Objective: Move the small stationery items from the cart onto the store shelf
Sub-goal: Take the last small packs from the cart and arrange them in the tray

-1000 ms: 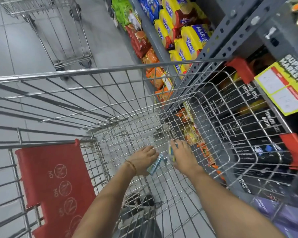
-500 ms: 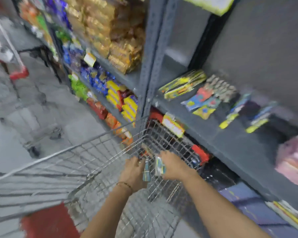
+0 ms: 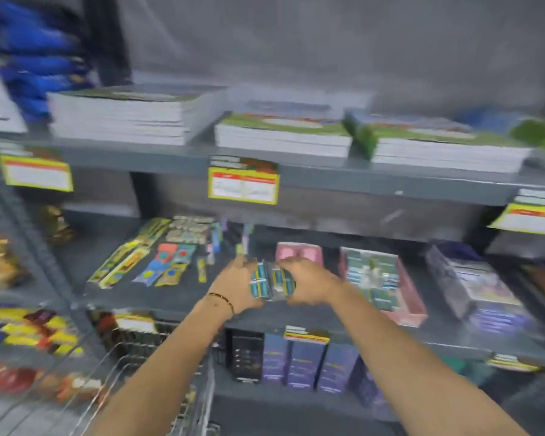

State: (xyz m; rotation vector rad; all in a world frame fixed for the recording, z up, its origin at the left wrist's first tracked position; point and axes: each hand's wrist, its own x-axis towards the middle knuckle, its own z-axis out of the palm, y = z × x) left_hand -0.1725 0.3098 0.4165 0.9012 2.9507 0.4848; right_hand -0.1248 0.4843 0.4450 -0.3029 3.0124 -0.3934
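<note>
My left hand (image 3: 235, 286) grips a small teal-and-yellow stationery pack (image 3: 259, 283). My right hand (image 3: 309, 286) grips a second, similar pack (image 3: 282, 284). Both packs are held upright, side by side, over the grey middle shelf (image 3: 183, 298), in front of a pink box (image 3: 298, 251). The wire cart (image 3: 158, 382) shows only at the bottom left, below my left forearm. The whole view is blurred by motion.
On the same shelf lie colourful flat packets (image 3: 145, 259) to the left and a pink tray of small boxes (image 3: 381, 278) to the right, with dark packs (image 3: 475, 287) beyond. Stacked notebooks (image 3: 283, 136) fill the shelf above. Purple boxes (image 3: 306, 363) stand below.
Both hands rose out of the cart with the packs and now hover over the middle shelf. The view swung up from the cart toward the shelves.
</note>
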